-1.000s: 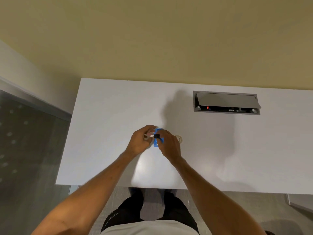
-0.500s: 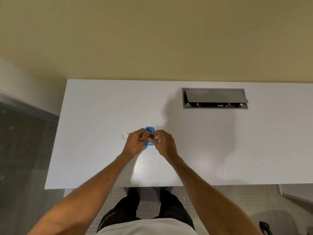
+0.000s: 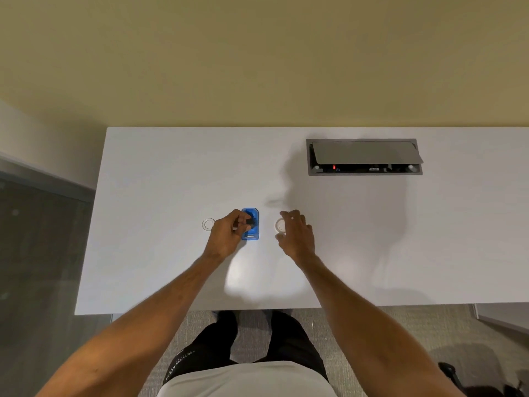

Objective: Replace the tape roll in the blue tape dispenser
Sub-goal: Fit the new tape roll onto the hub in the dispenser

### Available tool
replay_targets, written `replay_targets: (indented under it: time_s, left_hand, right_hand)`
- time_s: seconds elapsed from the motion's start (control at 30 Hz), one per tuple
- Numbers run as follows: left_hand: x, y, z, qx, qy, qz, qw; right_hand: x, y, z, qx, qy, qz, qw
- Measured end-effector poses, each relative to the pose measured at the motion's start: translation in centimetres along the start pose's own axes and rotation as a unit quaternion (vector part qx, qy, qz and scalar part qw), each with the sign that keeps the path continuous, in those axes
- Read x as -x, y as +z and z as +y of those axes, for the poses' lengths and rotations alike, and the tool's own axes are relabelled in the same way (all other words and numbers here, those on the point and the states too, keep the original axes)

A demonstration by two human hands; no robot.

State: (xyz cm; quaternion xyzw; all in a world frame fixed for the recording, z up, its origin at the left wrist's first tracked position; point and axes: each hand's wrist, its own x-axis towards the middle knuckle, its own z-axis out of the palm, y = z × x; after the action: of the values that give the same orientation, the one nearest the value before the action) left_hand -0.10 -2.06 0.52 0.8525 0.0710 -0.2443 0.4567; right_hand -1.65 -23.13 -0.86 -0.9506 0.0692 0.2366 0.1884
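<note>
Two hands now apart, right hand (image 3: 296, 233) fingers loosened at tape roll (image 3: 280, 225), left hand (image 3: 229, 233) still pinching black spindle (image 3: 250, 222).

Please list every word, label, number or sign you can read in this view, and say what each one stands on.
None can be read.
Power box set in the table: a small white label and a blue mark beside a red light, too small to read.
Shorts: a line of white print on the dark fabric, too blurred to read.
Blue tape dispenser: no print shows.
</note>
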Motion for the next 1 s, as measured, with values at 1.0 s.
replay_targets:
  time_s: [1.0]
  left_hand:
    - [2.5, 0.3, 1.8, -0.005, 0.047, 0.008, 0.999]
  right_hand:
    - [3.6, -2.2, -1.3, -0.337, 0.002, 0.012, 0.941]
